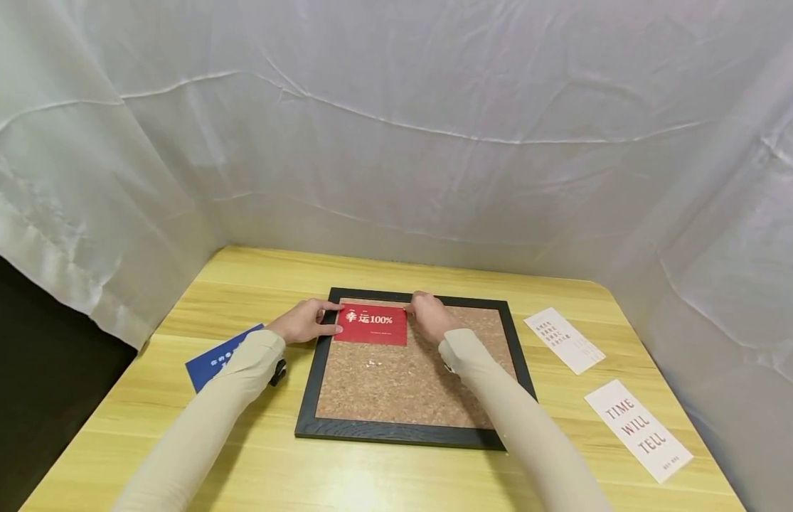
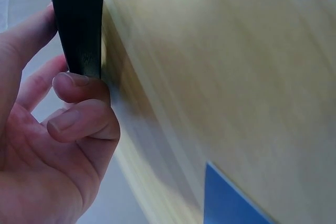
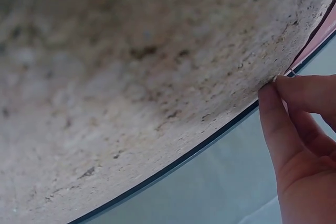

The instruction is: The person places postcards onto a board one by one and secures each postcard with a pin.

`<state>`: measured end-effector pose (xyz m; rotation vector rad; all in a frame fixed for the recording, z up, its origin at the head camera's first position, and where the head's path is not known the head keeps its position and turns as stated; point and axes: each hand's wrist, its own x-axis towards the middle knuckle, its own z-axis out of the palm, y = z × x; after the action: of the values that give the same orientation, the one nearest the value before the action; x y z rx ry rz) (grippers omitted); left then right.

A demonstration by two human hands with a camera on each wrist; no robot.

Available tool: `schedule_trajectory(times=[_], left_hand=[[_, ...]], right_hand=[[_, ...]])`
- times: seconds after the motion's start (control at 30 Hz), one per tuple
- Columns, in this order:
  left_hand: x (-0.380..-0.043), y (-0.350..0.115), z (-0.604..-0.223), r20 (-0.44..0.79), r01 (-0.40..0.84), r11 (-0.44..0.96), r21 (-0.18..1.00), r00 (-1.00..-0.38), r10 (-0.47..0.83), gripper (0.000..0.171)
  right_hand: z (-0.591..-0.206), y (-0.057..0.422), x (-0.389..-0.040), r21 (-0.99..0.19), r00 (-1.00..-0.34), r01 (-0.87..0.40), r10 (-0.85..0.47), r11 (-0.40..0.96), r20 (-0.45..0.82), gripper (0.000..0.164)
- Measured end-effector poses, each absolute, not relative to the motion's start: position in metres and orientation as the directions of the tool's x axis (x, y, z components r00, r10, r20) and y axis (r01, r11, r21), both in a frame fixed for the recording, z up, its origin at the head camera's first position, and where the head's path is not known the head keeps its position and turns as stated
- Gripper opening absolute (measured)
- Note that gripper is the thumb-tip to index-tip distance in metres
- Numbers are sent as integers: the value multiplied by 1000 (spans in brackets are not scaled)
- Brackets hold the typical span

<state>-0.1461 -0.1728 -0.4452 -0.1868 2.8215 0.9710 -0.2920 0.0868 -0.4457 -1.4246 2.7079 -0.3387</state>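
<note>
Flanking red card [image 1: 373, 326] edges, fingers [image 1: 328, 330], wide cork [image 1: 396, 391] below

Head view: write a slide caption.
Both hands at opposite sides of a red card on a framed corkboard.

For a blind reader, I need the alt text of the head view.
A person's left hand touches the left edge of a red card on a black-framed cork board; the right hand is at the card's upper right corner. A blue card lies left of the board, two white cards right.
</note>
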Motion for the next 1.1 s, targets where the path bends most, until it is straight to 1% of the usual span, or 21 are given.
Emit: schedule_trajectory(times=[0.1, 0.3, 0.4, 0.67, 0.87, 1.1], left_hand=[[-146, -173, -445, -181, -169, 786, 594, -981, -74, 63], [-145, -171, -444, -183, -169, 777, 607, -981, -70, 61], [-144, -171, -444, -185, -171, 779, 603, -980, -72, 61], [-144, -171, -444, -177, -164, 785, 598, -982, -70, 61], [-144, -171, -444, -182, -167, 780, 603, -981, -70, 60], [-143, -170, -444, -184, -166, 776, 608, -981, -66, 60]], right_hand=[[-446, 87, -292, -218, -561, -814, -826, 538, 57, 21], [-447, 89, -291, -227, -569, -807, -821, 546, 48, 25], [-446, 90, -291, -223, -565, -810, -823, 543, 50, 24], [-448, 88, -291, -162, -545, -833, -836, 529, 72, 26], [-449, 88, -291, -156, -530, -843, -844, 515, 77, 23], [-449, 89, -291, -150, -521, -849, -850, 506, 81, 26]])
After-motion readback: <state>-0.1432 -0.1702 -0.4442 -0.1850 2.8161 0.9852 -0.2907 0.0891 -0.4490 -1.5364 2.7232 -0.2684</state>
